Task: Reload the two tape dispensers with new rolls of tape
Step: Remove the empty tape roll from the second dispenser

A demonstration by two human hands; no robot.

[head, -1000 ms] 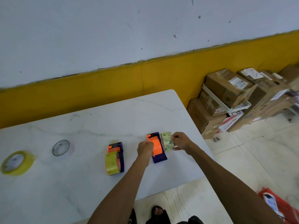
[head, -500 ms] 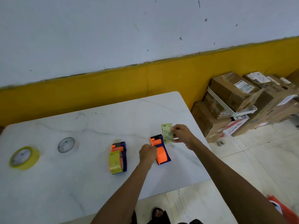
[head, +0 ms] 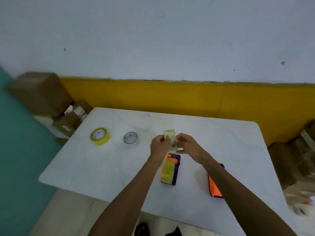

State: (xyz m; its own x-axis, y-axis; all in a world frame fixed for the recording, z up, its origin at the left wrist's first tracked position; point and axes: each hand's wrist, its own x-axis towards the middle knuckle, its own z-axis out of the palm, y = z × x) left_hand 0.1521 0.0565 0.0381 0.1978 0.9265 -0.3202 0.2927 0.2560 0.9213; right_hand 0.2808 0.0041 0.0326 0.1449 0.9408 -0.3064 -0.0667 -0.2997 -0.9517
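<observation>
Pale green printed cardboard tape core [head: 171,139], looks spent, held up over the white marble-patterned counter [head: 102,167], between both hands, above the far end of the nearer dispenser. Left hand [head: 159,144] closed on its left edge; right hand [head: 188,145] pinching the right edge with thumb and forefinger, other fingers loosely curled.

Blue-and-orange plastic tape dispenser carrying a yellow roll [head: 170,170] lies on the counter just below the hands. Second blue-and-orange dispenser [head: 215,184] lies to the right, partly hidden behind the right forearm; no roll visible on the shown part, so probably the one awaiting reload.

Fresh stock well to the left: full yellow tape roll [head: 99,136], flat on the counter, and a clear tape roll [head: 130,137] beside it, apart from each other.

Judgement: core removal step, new roll not yet fetched.

Risks:
- Both hands occupied by the core; it must be put down first, or the reach to the rolls is blocked.
- Right forearm passes close over the second dispenser; a sweep could push it toward the near edge of the counter.
- Frame is motion-blurred; whether the clear roll is full cannot be told.
</observation>
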